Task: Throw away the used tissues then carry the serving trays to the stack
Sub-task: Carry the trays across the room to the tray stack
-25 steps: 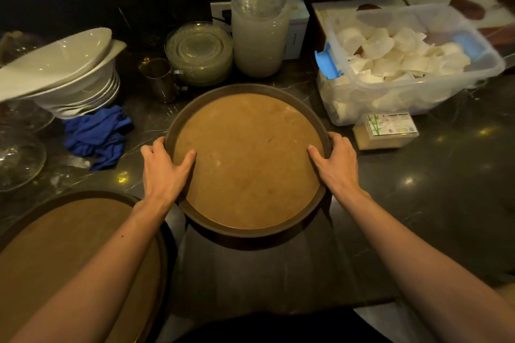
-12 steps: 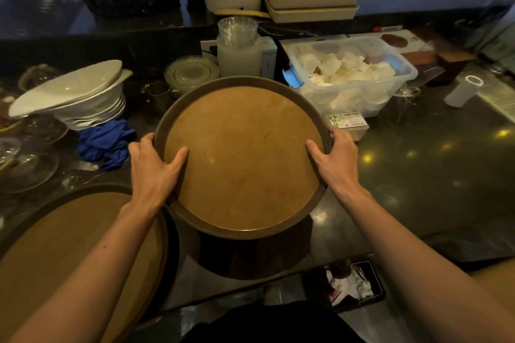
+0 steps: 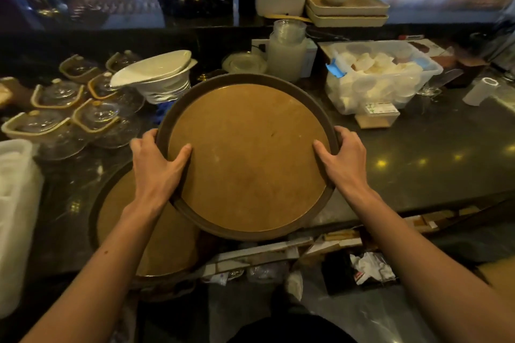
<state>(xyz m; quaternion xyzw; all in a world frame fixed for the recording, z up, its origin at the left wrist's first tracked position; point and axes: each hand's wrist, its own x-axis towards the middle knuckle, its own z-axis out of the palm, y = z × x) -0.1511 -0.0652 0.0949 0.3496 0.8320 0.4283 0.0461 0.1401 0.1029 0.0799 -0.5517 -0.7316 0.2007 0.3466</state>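
I hold a round brown serving tray (image 3: pixel 248 156) with a dark rim in the air above the dark counter. My left hand (image 3: pixel 157 164) grips its left rim, thumb on the inside. My right hand (image 3: pixel 344 160) grips its right rim the same way. The tray is bare. A second round tray (image 3: pixel 156 242) lies on the counter below and to the left, partly hidden under the lifted one and my left forearm. Crumpled white tissues (image 3: pixel 372 267) lie in a dark bin below the counter edge at the lower right.
A stack of white bowls (image 3: pixel 158 75) and a blue cloth (image 3: pixel 164 113) stand behind the tray. Glass lidded dishes (image 3: pixel 94 117) fill the left. A clear plastic box (image 3: pixel 381 78) of white cups sits at the right, beside a small carton (image 3: pixel 379 117). Rectangular trays (image 3: pixel 347 10) rest on the back ledge.
Both hands have lifted the round tray off the counter and brought it toward me and slightly left, over the second tray. My view has pulled back and up.
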